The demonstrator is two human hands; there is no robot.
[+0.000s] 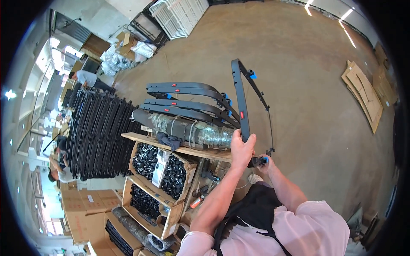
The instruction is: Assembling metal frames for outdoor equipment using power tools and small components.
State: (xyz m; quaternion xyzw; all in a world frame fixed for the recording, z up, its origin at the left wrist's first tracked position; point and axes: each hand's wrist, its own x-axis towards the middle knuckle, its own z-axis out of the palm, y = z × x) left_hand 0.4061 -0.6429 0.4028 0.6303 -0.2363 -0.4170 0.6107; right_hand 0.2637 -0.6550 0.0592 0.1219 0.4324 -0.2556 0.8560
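My left hand (pixel 241 147) grips a long curved black mudguard (pixel 240 96) near its lower end and holds it upright; it has a red reflector, a blue clip near the top and a thin wire stay along its right side. My right hand (pixel 265 164) is closed on the black and blue fitting (pixel 259 161) at the mudguard's bottom end. To the left, several finished black mudguards (pixel 188 99) lie stacked on a wrapped bundle (pixel 188 128) on a wooden plank (pixel 179 149).
Open cardboard boxes of small black parts (pixel 160 168) sit under the plank. Racks of black mudguards (pixel 100 134) stand at left, with other people beyond them. Flattened cardboard (pixel 365 96) lies on the concrete floor at right. White wire racks (pixel 179 15) stand at the back.
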